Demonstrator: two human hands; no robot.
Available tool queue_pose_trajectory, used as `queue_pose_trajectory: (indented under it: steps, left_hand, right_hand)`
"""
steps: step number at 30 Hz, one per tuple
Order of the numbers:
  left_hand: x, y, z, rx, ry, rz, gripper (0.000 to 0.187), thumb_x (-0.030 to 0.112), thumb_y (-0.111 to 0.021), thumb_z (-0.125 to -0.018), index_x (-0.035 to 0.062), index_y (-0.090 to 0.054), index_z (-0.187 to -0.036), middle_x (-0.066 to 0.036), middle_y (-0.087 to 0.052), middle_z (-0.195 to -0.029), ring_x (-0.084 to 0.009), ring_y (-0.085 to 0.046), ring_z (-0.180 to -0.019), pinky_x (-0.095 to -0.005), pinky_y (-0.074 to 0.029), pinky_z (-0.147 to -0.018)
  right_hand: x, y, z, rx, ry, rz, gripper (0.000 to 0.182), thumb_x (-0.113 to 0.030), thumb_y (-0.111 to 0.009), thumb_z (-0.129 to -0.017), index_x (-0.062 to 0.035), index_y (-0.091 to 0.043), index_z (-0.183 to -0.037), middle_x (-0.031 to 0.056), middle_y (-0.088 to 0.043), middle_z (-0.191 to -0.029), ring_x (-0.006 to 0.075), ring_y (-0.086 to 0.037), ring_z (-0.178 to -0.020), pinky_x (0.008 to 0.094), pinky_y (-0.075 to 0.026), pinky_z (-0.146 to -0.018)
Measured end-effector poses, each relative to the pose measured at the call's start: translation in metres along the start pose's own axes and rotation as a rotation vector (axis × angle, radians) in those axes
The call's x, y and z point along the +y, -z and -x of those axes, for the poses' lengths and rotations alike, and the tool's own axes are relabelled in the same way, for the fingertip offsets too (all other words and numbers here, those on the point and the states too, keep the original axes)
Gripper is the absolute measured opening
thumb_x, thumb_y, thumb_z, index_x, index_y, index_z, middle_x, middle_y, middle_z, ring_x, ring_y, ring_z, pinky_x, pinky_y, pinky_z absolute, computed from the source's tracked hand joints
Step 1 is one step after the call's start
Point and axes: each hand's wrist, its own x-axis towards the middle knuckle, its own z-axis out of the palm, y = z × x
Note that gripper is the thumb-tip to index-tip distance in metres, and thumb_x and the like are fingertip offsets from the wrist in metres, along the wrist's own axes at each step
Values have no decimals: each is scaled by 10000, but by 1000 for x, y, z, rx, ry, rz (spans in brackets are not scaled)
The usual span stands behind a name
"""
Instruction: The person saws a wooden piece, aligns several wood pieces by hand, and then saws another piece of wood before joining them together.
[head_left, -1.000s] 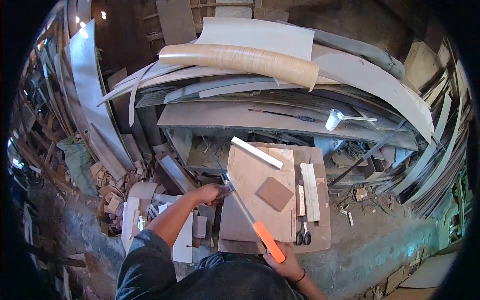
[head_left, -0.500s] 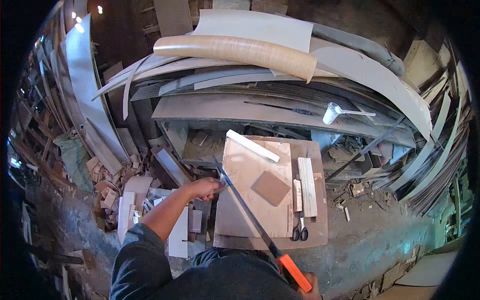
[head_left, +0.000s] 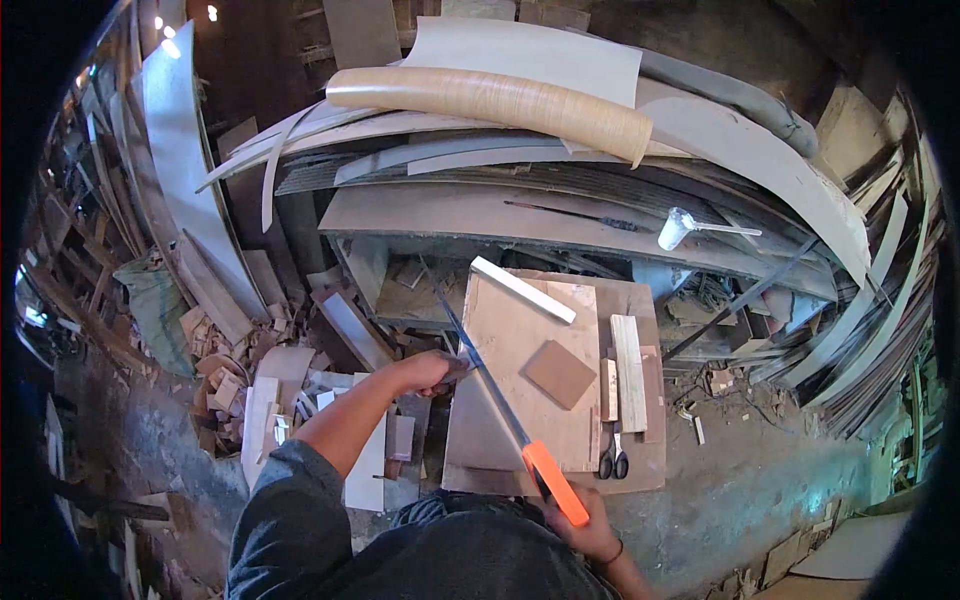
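Note:
My right hand [head_left: 585, 525] is wrapped round the orange handle of a long saw [head_left: 500, 400] at the bottom centre. The dark blade runs up and left across the edge of the work board [head_left: 480, 455]. My left hand [head_left: 430, 372] is closed beside the blade, at the board's left edge; what its fingers hold is too small to make out. On the board lie a brown square piece [head_left: 556, 375], a white strip [head_left: 523, 290], a pale wood block [head_left: 628, 373], a smaller block [head_left: 609, 390] and black-handled scissors [head_left: 614, 455].
Behind the board stands a low bench [head_left: 450, 215] with a white cup [head_left: 677, 229] and a thin dark tool. A rolled veneer sheet [head_left: 490, 100] lies above it. Wood scraps [head_left: 225, 375] are heaped at the left, and long strips lean at the right.
My right hand and the saw have moved up and left, so the blade reaches further past my left hand. The whole view has shifted slightly, with the board now a little further right.

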Motion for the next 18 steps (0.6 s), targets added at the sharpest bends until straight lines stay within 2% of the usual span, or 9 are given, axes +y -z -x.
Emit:
queue_pose_trajectory:
  steps: [2, 4, 6, 7, 10, 13, 15, 18]
  left_hand:
    - [-11, 2, -7, 23, 31, 11, 430, 457, -466, -975, 84, -564, -784, -22, -451, -543, -135, -384, -405, -326, -284, -397]
    - [-16, 4, -10, 36, 48, 27, 418, 456, -480, -967, 77, -560, -809, -27, -459, -555, -135, -394, -407, -324, -301, -397]
    - [-16, 2, -12, 43, 54, 54, 417, 462, -494, -961, 70, -551, -834, -34, -469, -569, -135, -408, -411, -324, -322, -399]
    - [-13, 2, -9, 32, 35, 55, 401, 423, -483, -960, 57, -555, -814, -48, -488, -571, -145, -428, -409, -328, -327, -392]
    - [-9, 4, -6, 9, 16, 48, 371, 337, -461, -956, 31, -561, -772, -77, -526, -573, -166, -471, -404, -336, -343, -381]
    - [-14, 4, -15, 33, 28, 25, 358, 325, -462, -949, 32, -563, -769, -72, -526, -577, -165, -474, -406, -335, -355, -390]
    - [-4, 1, -5, 63, 5, -39, 358, 330, -464, -950, 37, -566, -772, -68, -525, -581, -162, -472, -406, -336, -360, -397]
    - [-15, 7, -13, 60, 12, -240, 435, 459, -456, -974, 52, -572, -876, -44, -486, -584, -138, -421, -414, -320, -326, -391]
  right_hand:
    - [13, 14, 40, -46, 98, 131, 165, -116, -681, -803, 2, -568, -829, 54, -558, -685, 154, -531, -611, 320, -446, -588]
    - [15, 24, 87, 19, 7, -53, 164, -118, -682, -803, -4, -564, -796, 59, -543, -672, 167, -523, -602, 335, -431, -575]
    - [79, 25, 163, 52, -179, -188, 426, -267, -711, -829, -15, -505, -1104, 76, -575, -935, 187, -558, -812, 341, -464, -730]
    - [99, 26, 183, 68, -270, -258, 582, -341, -726, -842, -21, -476, -1258, 84, -592, -1066, 197, -576, -917, 344, -481, -808]
    - [9, 29, 116, 56, -140, -169, 147, -116, -675, -803, -6, -577, -799, 66, -542, -682, 183, -531, -617, 339, -433, -584]
    - [33, 23, 78, 65, -37, -172, 125, -105, -657, -801, -4, -590, -824, 72, -547, -692, 176, -541, -634, 322, -450, -606]
    - [25, 12, 43, 96, -5, -109, 116, -98, -648, -796, 0, -589, -813, 74, -550, -699, 168, -545, -628, 309, -458, -609]
    - [7, 6, 22, 67, -58, -76, 257, -267, -647, -840, -24, -576, -797, 68, -568, -705, 187, -562, -624, 327, -445, -582]
